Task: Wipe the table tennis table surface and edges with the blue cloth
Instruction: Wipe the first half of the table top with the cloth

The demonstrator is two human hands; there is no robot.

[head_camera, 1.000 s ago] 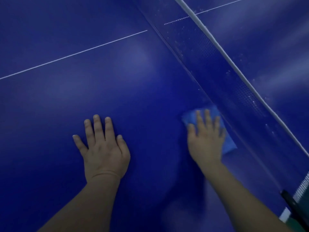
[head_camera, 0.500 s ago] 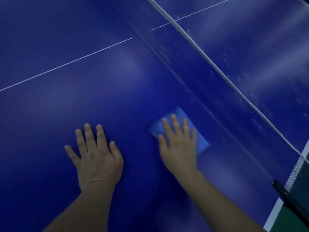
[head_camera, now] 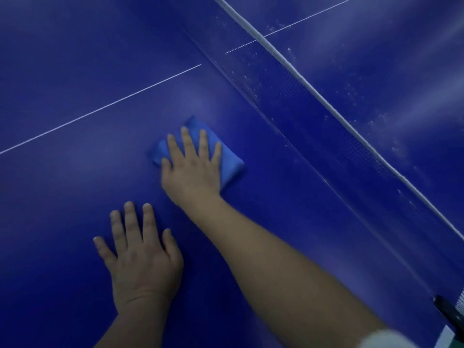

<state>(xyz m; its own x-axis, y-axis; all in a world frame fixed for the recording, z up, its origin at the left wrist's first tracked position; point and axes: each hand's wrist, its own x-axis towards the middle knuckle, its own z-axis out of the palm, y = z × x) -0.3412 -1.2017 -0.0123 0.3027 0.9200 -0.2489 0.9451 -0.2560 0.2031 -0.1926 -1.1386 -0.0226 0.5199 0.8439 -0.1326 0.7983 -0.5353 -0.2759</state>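
The dark blue table tennis table point(head_camera: 62, 71) fills the view. A folded blue cloth point(head_camera: 229, 167) lies flat on it near the middle. My right hand point(head_camera: 192, 169) presses down on the cloth with fingers spread, covering most of it. My left hand point(head_camera: 140, 257) rests flat on the bare table below and to the left of the cloth, fingers apart, holding nothing.
The net point(head_camera: 288, 79) with its white top band runs diagonally from top centre to the right edge. White specks dot the far half point(head_camera: 376, 109). A thin white centre line point(head_camera: 100, 110) crosses the near half. A black net clamp point(head_camera: 449, 312) sits at the bottom right.
My right hand has slid the cloth leftward, away from the net and toward the centre line. My left hand has stayed planted on the table.
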